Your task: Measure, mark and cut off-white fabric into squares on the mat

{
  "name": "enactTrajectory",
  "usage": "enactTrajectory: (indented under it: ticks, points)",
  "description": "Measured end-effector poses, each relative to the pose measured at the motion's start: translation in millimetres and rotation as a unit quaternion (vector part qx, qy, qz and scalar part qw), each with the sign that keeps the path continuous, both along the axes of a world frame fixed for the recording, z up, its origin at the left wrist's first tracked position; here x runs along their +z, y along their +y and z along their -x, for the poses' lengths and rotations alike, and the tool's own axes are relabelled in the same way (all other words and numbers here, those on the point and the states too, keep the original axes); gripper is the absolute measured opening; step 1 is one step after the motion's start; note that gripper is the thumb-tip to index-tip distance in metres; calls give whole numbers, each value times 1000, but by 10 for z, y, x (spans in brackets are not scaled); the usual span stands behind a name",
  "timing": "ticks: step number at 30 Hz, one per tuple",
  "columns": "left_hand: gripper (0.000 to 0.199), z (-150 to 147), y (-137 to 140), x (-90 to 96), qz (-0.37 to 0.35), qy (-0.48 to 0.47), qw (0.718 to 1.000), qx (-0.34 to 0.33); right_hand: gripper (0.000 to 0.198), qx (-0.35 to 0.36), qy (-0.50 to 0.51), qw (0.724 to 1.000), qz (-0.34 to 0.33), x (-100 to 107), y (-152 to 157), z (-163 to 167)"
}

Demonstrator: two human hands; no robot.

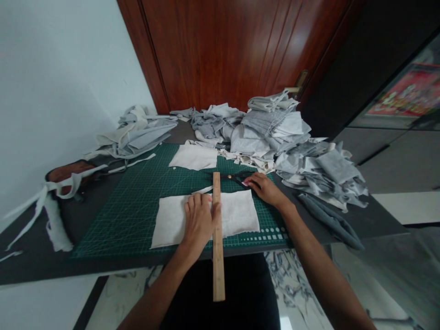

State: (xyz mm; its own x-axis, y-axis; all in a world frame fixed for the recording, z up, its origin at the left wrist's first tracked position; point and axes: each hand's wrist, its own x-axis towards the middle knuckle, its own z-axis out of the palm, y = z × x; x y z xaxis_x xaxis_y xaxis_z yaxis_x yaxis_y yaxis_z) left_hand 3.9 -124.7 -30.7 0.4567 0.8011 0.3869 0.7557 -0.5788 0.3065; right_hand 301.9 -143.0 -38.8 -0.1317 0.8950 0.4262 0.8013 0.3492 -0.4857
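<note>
A white cloth piece [237,215] lies flat on the green cutting mat [113,215]. Across it runs a wooden ruler [217,256], its near end sticking out past the table edge. My left hand [199,217] presses on the cloth, thumb over the ruler and fingers bent on its left side. Black scissors [229,177] lie beyond the cloth, blades pointing left near the ruler's far end. My right hand [263,187] has its fingers closed around the scissors' handles. A second white cloth piece [194,157] rests at the mat's far edge.
Heaps of grey and white cloth [271,128] stand along the back, with another grey pile [323,169] at the right. Folded cloth [134,133] and a brown object with white strips [74,176] lie left. Scraps [292,279] litter the floor.
</note>
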Motion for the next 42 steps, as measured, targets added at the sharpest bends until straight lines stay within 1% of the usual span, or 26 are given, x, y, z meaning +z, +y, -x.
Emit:
enactTrajectory:
  ticks: [2,4,8,11,14,17,20,22,26,27,29,31,33,35,38,40,42]
  points:
    - [28,-7,-37,-36,-17,-10,1000,6,21,-3,7,1000,6,0,37,-10]
    - [33,6,-49,-53,-20,-1,1000,-12,18,-6,11,1000,25,24,84,-19]
    - [42,80,-64,-66,-8,37,998,-52,16,-18,-10,995,100,132,169,-32]
    - [46,135,-138,-75,-9,50,997,-55,17,-38,-41,988,142,217,197,-25]
    - [49,155,-257,-85,-22,61,997,-45,17,-49,-59,984,158,257,195,-10]
    - [50,151,-373,-94,-30,65,997,-37,16,-58,-39,986,155,241,182,-4]
    - [50,154,-458,-96,-29,62,997,-40,16,-59,11,989,136,192,166,-17]
    - [49,164,-495,-95,-29,59,997,-41,20,-64,53,990,110,163,150,-29]
    - [49,182,-530,-100,-34,51,998,-25,24,-115,142,983,34,178,66,12]
    - [51,183,-534,-104,-34,51,998,-21,24,-120,161,979,25,203,27,53]
    - [53,188,-540,-111,-37,54,998,-16,25,-106,194,975,24,271,-76,196]
    - [55,201,-539,-116,-42,60,997,-12,25,-80,231,969,28,336,-208,418]
    - [55,226,-523,-117,-44,68,997,-13,23,-50,271,960,51,365,-350,695]
    - [55,250,-479,-112,-37,78,996,-13,19,-34,275,958,78,339,-472,972]
    - [56,252,-360,-94,-24,92,995,1,14,-32,278,954,110,227,-571,1283]
    - [57,227,-263,-79,-18,96,995,17,18,-49,280,952,110,146,-579,1391]
    - [57,200,-175,-63,-14,91,996,22,21,-76,280,953,92,87,-564,1434]
